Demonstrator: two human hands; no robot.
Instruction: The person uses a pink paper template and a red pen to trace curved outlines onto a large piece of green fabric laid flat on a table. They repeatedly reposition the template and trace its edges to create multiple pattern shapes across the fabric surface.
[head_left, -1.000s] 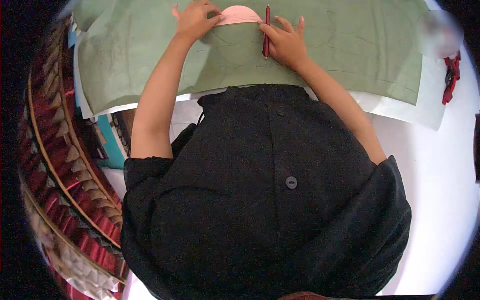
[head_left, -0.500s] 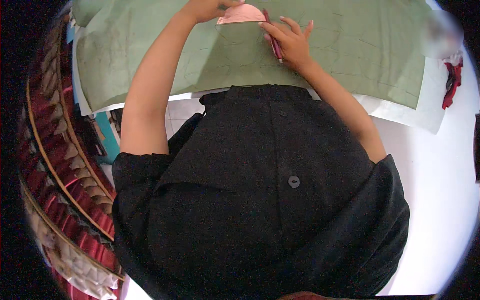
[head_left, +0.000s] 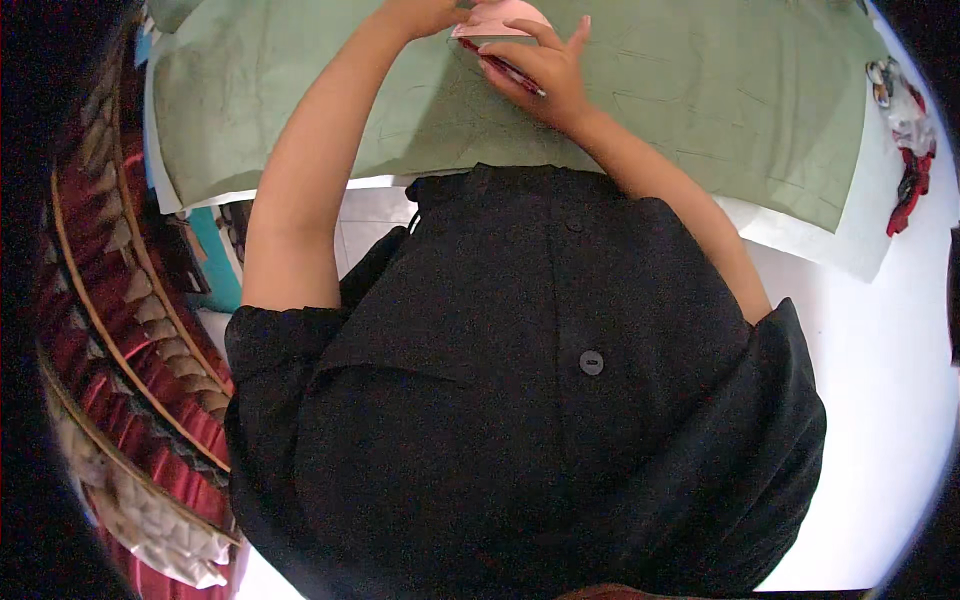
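Note:
Near the top edge, a pink half-round pattern piece lies on green cloth marked with thin dark lines. My left hand holds the piece down at its left end; the upper part of that hand is cut off by the frame. In my right hand is a dark red pen, gripped between thumb and fingers. Its tip points up and left, close to the left end of the piece's straight lower edge. One or two right fingers stick out over the pink piece.
Under the cloth is a white sheet, showing along the near and right edges. A clear plastic bag and red-and-black fabric lie at the far right. Dark red and beige gathered drapery with gold trim stands at the left.
My right hand has moved left with the pen, from the right end of the piece's straight edge to its left end. The pen now slants more flatly.

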